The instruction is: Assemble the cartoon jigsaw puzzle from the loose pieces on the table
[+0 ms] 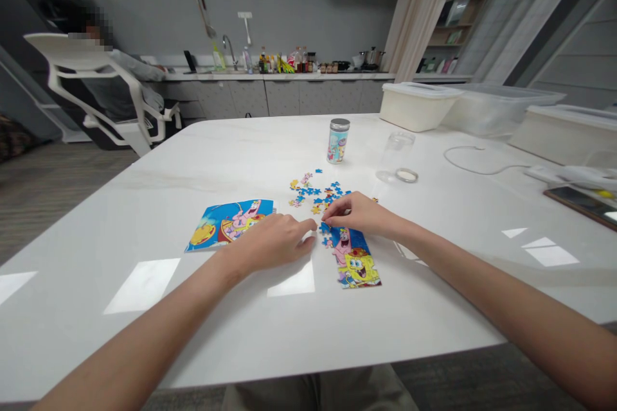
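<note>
My right hand [355,212] is closed in a pinch over a blue puzzle piece [324,228] at the upper left edge of a partly joined cartoon puzzle [357,262]. Its fingertips cover part of that piece. My left hand [279,239] hovers low just left of the puzzle, thumb and index finger apart with nothing between them; its other fingers curl out of sight. Beneath the left hand's far side lies a picture card [226,225] with a matching cartoon scene, partly covered by the hand. Loose puzzle pieces [313,192] are scattered beyond both hands.
Farther back stand a cartoon-printed tin [337,142] and a clear jar [398,153] beside a ring-shaped lid [407,175]. Plastic bins [419,106], a white cable [467,170] and a phone [583,204] occupy the right side. A person sits in a white chair [139,99] at back left.
</note>
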The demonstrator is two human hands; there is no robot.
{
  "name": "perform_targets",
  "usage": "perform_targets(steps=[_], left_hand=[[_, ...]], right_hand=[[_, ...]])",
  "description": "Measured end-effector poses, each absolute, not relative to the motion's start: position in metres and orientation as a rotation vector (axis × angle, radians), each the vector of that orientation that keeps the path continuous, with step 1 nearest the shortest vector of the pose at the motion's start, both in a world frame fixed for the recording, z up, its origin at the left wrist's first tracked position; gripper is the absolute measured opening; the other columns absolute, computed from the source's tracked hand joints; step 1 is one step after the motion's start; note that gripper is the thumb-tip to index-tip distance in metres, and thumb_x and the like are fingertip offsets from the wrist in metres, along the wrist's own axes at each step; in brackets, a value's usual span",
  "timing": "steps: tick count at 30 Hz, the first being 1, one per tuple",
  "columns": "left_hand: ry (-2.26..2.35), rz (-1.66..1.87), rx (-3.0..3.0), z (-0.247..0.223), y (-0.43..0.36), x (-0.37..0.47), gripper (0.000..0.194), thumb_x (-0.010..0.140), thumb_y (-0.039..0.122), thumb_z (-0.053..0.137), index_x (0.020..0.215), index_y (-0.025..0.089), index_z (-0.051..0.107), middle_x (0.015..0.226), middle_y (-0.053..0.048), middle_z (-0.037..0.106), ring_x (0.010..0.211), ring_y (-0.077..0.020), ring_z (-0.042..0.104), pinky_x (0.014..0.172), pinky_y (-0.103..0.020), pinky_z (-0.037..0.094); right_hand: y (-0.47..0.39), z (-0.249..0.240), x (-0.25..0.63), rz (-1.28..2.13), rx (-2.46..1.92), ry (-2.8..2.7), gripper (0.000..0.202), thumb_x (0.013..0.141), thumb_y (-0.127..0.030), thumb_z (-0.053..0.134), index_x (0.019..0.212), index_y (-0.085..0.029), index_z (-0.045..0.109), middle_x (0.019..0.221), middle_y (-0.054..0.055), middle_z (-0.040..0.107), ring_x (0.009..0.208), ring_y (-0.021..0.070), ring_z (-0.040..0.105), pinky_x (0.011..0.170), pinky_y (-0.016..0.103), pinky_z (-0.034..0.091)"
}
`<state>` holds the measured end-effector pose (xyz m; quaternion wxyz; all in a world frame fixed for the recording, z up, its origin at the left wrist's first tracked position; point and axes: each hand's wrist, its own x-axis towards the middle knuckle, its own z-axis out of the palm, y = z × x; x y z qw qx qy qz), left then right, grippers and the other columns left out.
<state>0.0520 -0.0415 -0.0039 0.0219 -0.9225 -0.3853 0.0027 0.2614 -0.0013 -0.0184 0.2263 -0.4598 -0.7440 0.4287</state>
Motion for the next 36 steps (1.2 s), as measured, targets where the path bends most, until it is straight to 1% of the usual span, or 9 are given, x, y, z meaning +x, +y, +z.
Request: perform_targets(steps=[5, 16, 25, 36], left_hand=[[-1.167, -0.017, -2.861, -0.0055, -0.0406, 0.0506, 0.03, 0.09, 0.03, 0.037, 0.106, 0.021, 0.062, 0.061, -0.003, 0.063, 0.056, -0.0151, 0.055, 0.051, -0.027, 0.029], [-1.139, 0.009, -2.854, -0.0057, -0.0397, 0.051, 0.03, 0.091, 0.03, 0.036, 0.103, 0.021, 0.062, 0.058, -0.002, 0.059, 0.052, -0.014, 0.052, 0.049, -0.026, 0.026], [-1.162, 0.052, -2.844, -0.0042, -0.0416, 0.0514, 0.033, 0.092, 0.031, 0.034, 0.106, 0.021, 0.062, 0.063, -0.004, 0.063, 0.055, -0.016, 0.054, 0.052, -0.027, 0.031], [-1.138, 0.027, -2.844, -0.0053, -0.0403, 0.0504, 0.032, 0.092, 0.032, 0.035, 0.107, 0.02, 0.062, 0.063, -0.004, 0.063, 0.055, -0.0149, 0.055, 0.053, -0.026, 0.032]], right_hand=[[-0.0011, -0.0193, 0.2628, 1.15, -1.258, -2.112, 0.011, 0.07, -0.019, 0.065, 0.076, -0.018, 0.074, 0.075, 0.004, 0.072, 0.068, 0.0142, 0.064, 0.063, 0.025, 0.051], [-0.003, -0.0151, 0.2615, 1.177, -1.275, -2.104, 0.009, 0.069, -0.018, 0.065, 0.075, -0.018, 0.072, 0.074, 0.004, 0.071, 0.067, 0.0134, 0.063, 0.061, 0.024, 0.05], [-0.0018, -0.0171, 0.2623, 1.203, -1.286, -2.076, 0.01, 0.068, -0.022, 0.068, 0.076, -0.017, 0.071, 0.077, 0.005, 0.072, 0.07, 0.0146, 0.065, 0.064, 0.026, 0.052], [-0.0023, -0.0163, 0.2621, 1.18, -1.272, -2.105, 0.014, 0.069, -0.014, 0.063, 0.079, -0.018, 0.072, 0.075, 0.004, 0.07, 0.068, 0.0143, 0.063, 0.063, 0.026, 0.051]])
